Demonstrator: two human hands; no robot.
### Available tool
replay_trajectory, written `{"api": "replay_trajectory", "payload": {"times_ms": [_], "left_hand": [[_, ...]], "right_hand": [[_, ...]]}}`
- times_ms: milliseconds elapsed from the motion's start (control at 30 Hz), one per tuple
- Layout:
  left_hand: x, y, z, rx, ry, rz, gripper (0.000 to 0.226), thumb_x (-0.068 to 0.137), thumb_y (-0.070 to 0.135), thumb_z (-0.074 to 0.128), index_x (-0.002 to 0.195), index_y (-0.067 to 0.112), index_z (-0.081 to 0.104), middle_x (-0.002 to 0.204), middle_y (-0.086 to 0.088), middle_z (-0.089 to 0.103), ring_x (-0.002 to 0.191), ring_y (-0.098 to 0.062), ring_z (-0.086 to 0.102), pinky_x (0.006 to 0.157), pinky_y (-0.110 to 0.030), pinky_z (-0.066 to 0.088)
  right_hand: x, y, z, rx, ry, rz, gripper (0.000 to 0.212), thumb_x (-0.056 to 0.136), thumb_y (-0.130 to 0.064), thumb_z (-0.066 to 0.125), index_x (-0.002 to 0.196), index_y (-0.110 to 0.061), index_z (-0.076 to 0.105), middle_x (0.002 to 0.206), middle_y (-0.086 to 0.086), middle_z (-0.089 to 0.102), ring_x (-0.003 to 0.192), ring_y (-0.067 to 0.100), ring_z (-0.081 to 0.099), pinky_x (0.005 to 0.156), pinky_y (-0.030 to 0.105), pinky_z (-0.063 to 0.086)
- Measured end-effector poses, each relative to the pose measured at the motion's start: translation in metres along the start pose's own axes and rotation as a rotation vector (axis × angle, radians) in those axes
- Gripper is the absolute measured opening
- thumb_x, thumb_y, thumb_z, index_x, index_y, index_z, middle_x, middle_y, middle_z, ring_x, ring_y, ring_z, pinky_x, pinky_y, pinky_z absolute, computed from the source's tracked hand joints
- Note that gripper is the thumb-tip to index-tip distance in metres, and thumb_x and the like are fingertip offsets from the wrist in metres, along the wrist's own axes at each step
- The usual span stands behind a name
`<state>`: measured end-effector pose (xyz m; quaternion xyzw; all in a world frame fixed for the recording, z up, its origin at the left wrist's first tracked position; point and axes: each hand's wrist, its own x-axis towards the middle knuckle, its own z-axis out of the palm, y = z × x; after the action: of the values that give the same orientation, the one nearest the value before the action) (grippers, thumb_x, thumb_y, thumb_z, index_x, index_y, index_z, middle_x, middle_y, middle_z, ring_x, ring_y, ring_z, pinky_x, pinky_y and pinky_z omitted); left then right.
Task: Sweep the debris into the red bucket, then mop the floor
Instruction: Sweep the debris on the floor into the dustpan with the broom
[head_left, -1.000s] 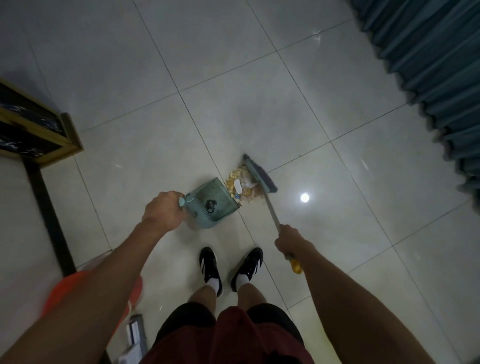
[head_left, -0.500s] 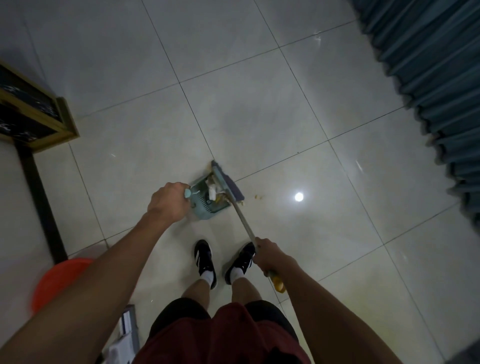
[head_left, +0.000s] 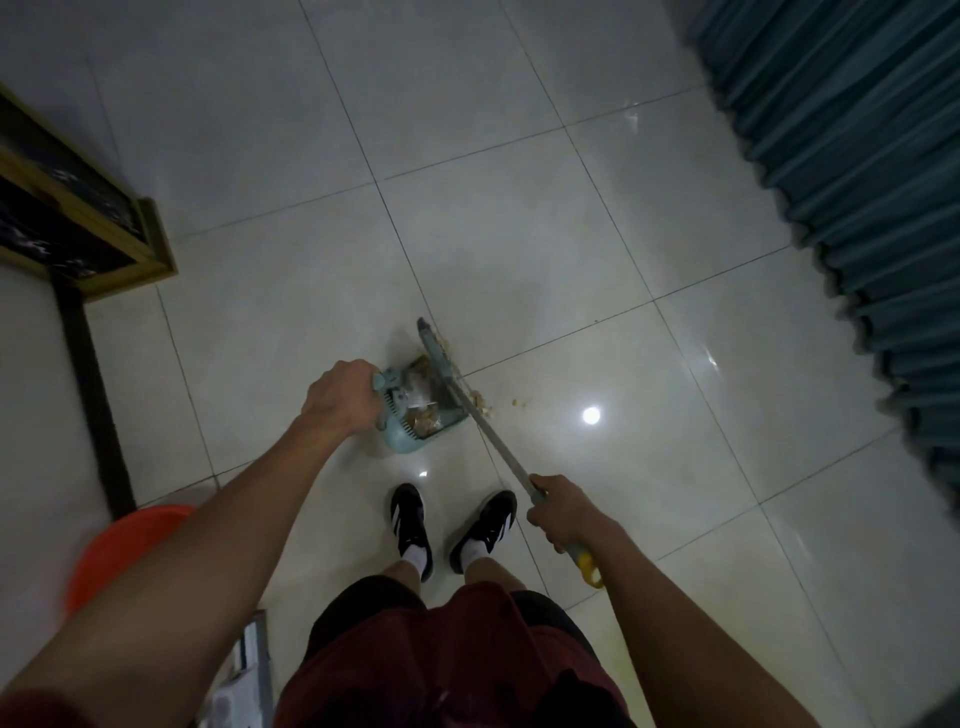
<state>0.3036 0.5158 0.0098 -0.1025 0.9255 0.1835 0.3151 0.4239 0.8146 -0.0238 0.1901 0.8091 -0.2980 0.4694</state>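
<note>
- Step in hand, as I read it: brushing debris (head_left: 426, 418) into the dustpan (head_left: 415, 421) w/ the broom (head_left: 441, 364); most of the pile already sits inside the pan
- Left hand (head_left: 340, 402) grips the dustpan handle, fingers curled round it; pan mouth faces right, toward the broom head
- Right hand (head_left: 563, 512) wraps the broom shaft near its yellow end, fingers closed round it; shaft runs up-left from the hand to the head at the pan's lip
- To do it well: keep the pan lip pressed flat on the floor (head_left: 519, 234) so bits don't slip under; short, low strokes toward the pan, not long flicks
- A few crumbs (head_left: 517, 401) lie on the tile just right of the pan, outside it, beyond the broom head; they need another pass, so bring the bristles behind them first
- Debris vs fingers: the pile is in the pan just beside the left hand's knuckles, apart from the fingers themselves; well apart from the right hand, down the shaft
- Red bucket (head_left: 130, 545) sits lower left, partly hidden by the left forearm, near the person's feet; short carry, keep pan level or tipped back when lifting
- Risk: tilting the pan forward spills the load; mopping not yet begun
</note>
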Motion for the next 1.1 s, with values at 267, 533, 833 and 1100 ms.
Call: {"api": "replay_trajectory", "payload": {"times_ms": [267,533,833,1100], "left_hand": [[-0.010,-0.052,-0.008,-0.044,0.011,-0.063,0.024,0.081,0.020,0.063,0.104,0.020,0.072,0.109,-0.012,0.070,0.098,-0.033,0.067,0.074,-0.029,0.048],[-0.009,-0.095,-0.020,0.001,0.036,-0.103,0.007,0.083,0.022,0.067,0.082,0.028,0.063,0.094,-0.008,0.069,0.088,-0.032,0.067,0.067,-0.027,0.043],[0.011,-0.113,-0.035,0.038,0.016,-0.040,0.006,0.083,0.022,0.071,0.084,0.023,0.066,0.088,-0.007,0.066,0.080,-0.028,0.061,0.067,-0.028,0.044],[0.018,-0.083,-0.045,0.112,-0.032,0.041,0.011,0.081,0.021,0.069,0.079,0.026,0.059,0.088,-0.005,0.060,0.086,-0.032,0.063,0.069,-0.029,0.042]], "right_hand": [[0.022,-0.020,-0.005,-0.218,0.112,-0.113,0.054,0.097,-0.017,0.057,0.148,-0.006,0.042,0.126,0.016,0.061,0.091,0.018,0.058,0.071,0.021,0.051],[0.084,-0.072,-0.016,-0.601,0.264,-0.170,0.034,0.102,-0.022,0.047,0.135,-0.014,0.050,0.115,0.010,0.064,0.099,0.025,0.067,0.076,0.032,0.054],[0.102,-0.082,-0.006,-0.727,0.230,-0.107,0.034,0.103,-0.018,0.044,0.135,-0.014,0.053,0.118,0.007,0.065,0.104,0.023,0.067,0.081,0.036,0.056],[0.060,-0.019,0.013,-0.712,0.231,-0.027,0.039,0.102,-0.021,0.045,0.141,-0.020,0.050,0.115,0.004,0.065,0.099,0.021,0.068,0.080,0.034,0.058]]}}
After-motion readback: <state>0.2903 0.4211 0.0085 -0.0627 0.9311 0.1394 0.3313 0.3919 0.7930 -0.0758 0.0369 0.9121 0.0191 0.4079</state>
